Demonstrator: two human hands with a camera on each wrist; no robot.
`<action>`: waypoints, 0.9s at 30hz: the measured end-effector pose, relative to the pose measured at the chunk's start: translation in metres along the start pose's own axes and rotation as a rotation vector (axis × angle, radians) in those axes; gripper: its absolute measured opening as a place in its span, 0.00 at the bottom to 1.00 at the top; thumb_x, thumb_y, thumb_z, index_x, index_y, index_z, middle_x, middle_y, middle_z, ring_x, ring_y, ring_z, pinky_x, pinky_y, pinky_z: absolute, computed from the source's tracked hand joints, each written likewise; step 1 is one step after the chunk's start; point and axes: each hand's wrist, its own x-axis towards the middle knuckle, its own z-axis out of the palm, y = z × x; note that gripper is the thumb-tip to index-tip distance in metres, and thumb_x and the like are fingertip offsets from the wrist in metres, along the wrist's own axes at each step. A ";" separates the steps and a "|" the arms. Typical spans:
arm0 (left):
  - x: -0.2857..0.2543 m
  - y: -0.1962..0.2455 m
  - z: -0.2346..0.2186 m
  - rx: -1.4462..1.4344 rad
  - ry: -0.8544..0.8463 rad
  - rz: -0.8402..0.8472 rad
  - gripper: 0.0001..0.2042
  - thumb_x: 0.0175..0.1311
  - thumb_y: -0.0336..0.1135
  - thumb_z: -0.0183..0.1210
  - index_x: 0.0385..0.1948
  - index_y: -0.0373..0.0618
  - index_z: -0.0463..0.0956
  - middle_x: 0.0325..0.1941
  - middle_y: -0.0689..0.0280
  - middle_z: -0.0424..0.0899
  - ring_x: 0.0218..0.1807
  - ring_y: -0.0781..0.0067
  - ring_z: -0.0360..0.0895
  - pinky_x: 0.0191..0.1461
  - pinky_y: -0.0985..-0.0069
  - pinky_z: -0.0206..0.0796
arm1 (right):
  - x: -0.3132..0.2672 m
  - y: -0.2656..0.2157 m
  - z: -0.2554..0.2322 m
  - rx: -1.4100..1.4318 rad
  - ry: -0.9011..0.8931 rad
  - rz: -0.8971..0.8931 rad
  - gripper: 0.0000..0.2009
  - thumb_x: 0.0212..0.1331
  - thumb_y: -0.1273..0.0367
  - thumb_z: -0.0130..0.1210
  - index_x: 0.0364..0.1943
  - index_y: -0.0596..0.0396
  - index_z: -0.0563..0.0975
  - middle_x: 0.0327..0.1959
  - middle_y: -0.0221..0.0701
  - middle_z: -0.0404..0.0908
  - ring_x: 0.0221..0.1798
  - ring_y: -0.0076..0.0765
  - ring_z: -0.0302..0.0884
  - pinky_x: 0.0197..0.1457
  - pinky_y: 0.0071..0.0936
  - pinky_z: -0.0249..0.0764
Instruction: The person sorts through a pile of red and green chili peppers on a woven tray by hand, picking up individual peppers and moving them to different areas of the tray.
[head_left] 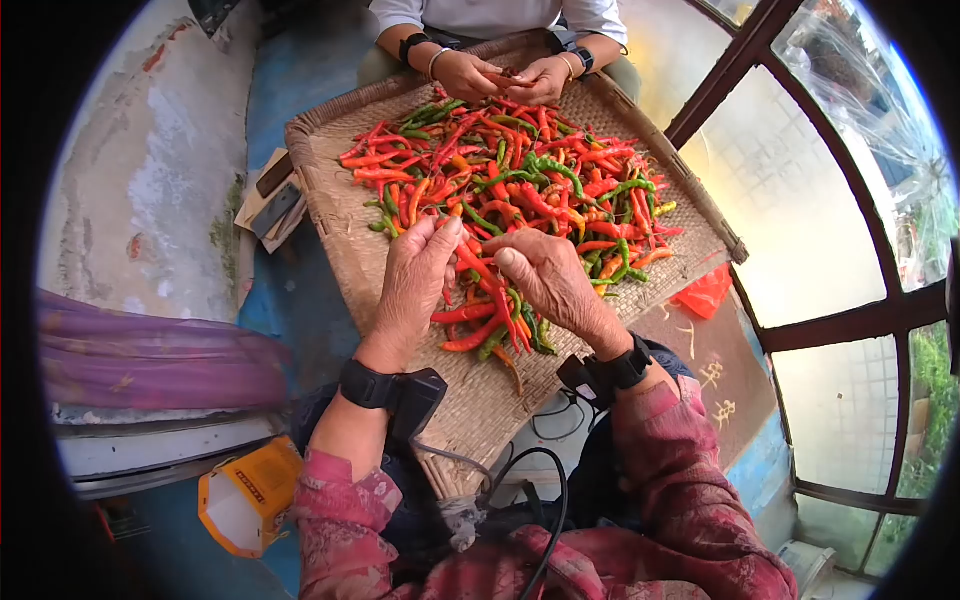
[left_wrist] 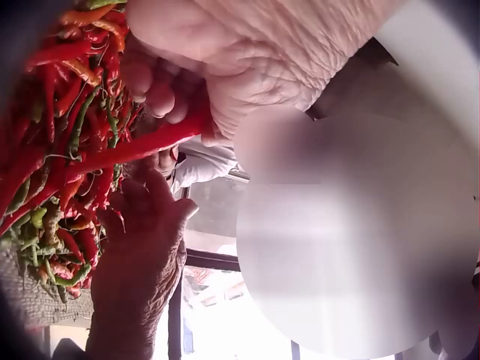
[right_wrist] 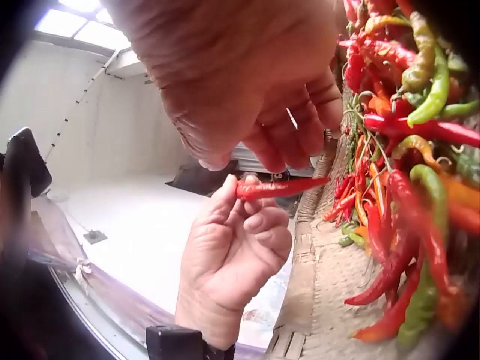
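Observation:
My left hand [head_left: 408, 290] pinches a red chili pepper [right_wrist: 281, 188] between thumb and fingers, its tip pointing out from the hand in the right wrist view. Facing it, my right hand [head_left: 560, 282] hovers over the near part of the pile, its fingers loosely bent and thumb apart, with nothing seen in its grasp. Beneath both hands lies a heap of chili peppers [head_left: 500, 190], mostly red with some green and orange. The heap is spread on a woven tray [head_left: 345, 235]. A small bunch of peppers [head_left: 490, 315] lies on the tray between my wrists.
Across the tray sits another person, whose hands [head_left: 467, 76] hold a reddish piece. An orange-yellow box [head_left: 255, 490] stands at the lower left. A red plastic bag [head_left: 705, 292] lies to the right, near the framed windows [head_left: 800, 190]. A cable [head_left: 560, 480] runs between my arms.

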 end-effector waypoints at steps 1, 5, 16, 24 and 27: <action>0.000 0.003 -0.001 0.054 0.081 0.066 0.14 0.65 0.43 0.51 0.24 0.42 0.71 0.17 0.77 0.65 0.18 0.89 0.57 0.21 0.85 0.53 | 0.007 0.003 -0.006 0.038 0.120 0.046 0.13 0.62 0.64 0.49 0.39 0.61 0.75 0.30 0.41 0.78 0.32 0.41 0.78 0.36 0.30 0.72; -0.005 -0.001 -0.009 0.569 -0.256 0.027 0.16 0.60 0.42 0.54 0.21 0.36 0.69 0.14 0.65 0.68 0.19 0.77 0.65 0.25 0.74 0.58 | 0.024 0.035 -0.003 -0.413 0.159 0.225 0.11 0.55 0.65 0.55 0.34 0.59 0.76 0.27 0.42 0.80 0.32 0.44 0.79 0.33 0.35 0.73; -0.007 -0.007 -0.009 0.961 -0.432 0.137 0.20 0.57 0.49 0.53 0.19 0.37 0.73 0.20 0.50 0.74 0.28 0.47 0.73 0.33 0.58 0.62 | 0.029 0.044 0.022 -0.518 -0.053 0.406 0.23 0.47 0.66 0.49 0.50 0.63 0.68 0.30 0.47 0.78 0.36 0.48 0.78 0.40 0.37 0.73; -0.003 -0.009 -0.001 0.900 -0.383 0.059 0.20 0.61 0.48 0.50 0.21 0.38 0.75 0.21 0.50 0.76 0.30 0.50 0.75 0.36 0.61 0.64 | 0.022 0.027 -0.020 0.465 -0.031 0.391 0.22 0.51 0.70 0.44 0.52 0.68 0.68 0.19 0.28 0.71 0.13 0.19 0.64 0.20 0.18 0.63; -0.002 -0.011 0.005 0.669 -0.265 0.175 0.18 0.61 0.47 0.51 0.29 0.37 0.75 0.24 0.54 0.79 0.28 0.61 0.77 0.34 0.67 0.65 | 0.018 0.029 -0.004 0.754 0.070 0.354 0.21 0.55 0.71 0.43 0.53 0.66 0.67 0.20 0.24 0.70 0.15 0.13 0.60 0.17 0.14 0.57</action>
